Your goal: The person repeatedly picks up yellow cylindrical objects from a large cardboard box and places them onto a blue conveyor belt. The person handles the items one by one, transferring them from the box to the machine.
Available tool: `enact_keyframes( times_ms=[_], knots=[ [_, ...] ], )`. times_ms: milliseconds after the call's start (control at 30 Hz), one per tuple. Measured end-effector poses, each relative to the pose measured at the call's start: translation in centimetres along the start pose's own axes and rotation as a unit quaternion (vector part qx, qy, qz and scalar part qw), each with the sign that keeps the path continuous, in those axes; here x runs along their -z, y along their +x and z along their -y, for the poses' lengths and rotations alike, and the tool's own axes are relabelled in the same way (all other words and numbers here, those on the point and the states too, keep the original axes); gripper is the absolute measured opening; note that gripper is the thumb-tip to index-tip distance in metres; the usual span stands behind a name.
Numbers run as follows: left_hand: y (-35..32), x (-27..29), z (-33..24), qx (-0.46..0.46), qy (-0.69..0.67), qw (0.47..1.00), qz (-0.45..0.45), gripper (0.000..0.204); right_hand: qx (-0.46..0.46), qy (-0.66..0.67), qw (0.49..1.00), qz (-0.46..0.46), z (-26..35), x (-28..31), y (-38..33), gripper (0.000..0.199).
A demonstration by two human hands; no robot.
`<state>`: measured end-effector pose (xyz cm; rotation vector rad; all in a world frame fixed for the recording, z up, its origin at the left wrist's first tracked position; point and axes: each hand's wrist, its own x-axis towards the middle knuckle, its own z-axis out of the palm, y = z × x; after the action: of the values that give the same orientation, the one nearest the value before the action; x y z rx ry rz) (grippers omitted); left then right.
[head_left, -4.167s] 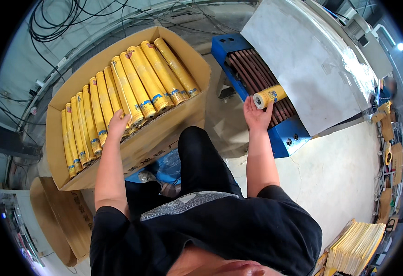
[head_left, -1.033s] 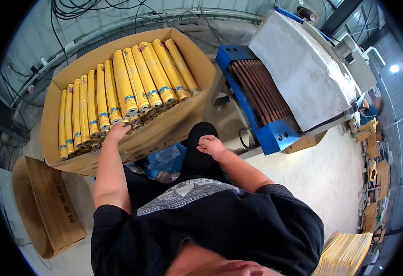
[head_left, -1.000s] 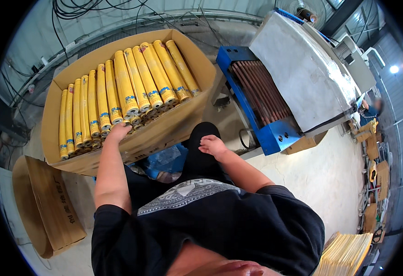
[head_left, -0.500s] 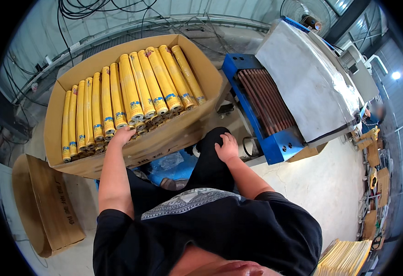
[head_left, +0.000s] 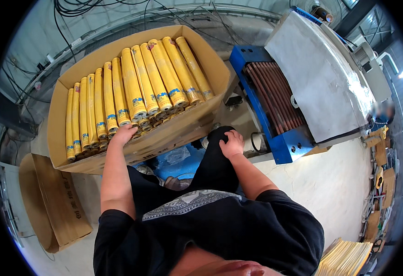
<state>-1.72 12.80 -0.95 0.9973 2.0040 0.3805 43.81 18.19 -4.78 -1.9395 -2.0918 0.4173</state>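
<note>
Pale floor [head_left: 311,198] is showing right of the brown cardboard box [head_left: 183,132]; we're seemingly waiting, left hand [head_left: 125,134] at its rim, grip unclear, right hand [head_left: 233,144] resting released, needing raising before reaching.

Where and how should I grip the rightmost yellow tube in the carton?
I'd try gripping the rightmost yellow tube around mid-length, coming from above: it's long and round, uncovered on top, with the neighbouring tube crowding its left and the carton wall along its right.
</note>
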Motion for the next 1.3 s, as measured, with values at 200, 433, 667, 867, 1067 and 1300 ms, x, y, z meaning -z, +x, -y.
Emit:
enact_keyframes(
  times_ms=[200, 433, 667, 867, 1067, 1300],
  knots=[
    [-0.4, -0.7, 0.3, -0.017, -0.011, 0.999, -0.027, 0.062, -0.005, 0.013, 1.0, 0.019, -0.2, -0.5, 0.3, 0.041],
    [-0.4, -0.1, -0.3, -0.017, 0.027, 0.999, -0.014, 0.044, -0.095, 0.388, 0.916, -0.033, -2.8, -2.0, 2.4, 0.045],
    [0.6, -0.6, 0.6, -0.061, 0.058, 0.994, -0.067, 0.039, -0.258, 0.851, 0.438, -0.13, -5.5, 6.4, 5.3, 0.077],
    [2.3, -0.8, 2.7, -0.052, 0.038, 0.996, -0.064, 0.036, -0.194, 0.962, 0.141, -0.132, -6.0, 11.7, 10.0, 0.084],
    [-1.4, -0.3, -1.4, -0.09, 0.082, 0.987, -0.106, 0.029, -0.123, 0.982, 0.122, -0.073, -6.9, 9.7, 13.5, 0.043],
    [-6.8, -6.1, -12.7, -0.297, -0.173, 0.937, -0.063, 0.044, -0.098, 0.919, 0.34, 0.172, 7.2, 7.8, 0.5, 0.034]
  ],
)
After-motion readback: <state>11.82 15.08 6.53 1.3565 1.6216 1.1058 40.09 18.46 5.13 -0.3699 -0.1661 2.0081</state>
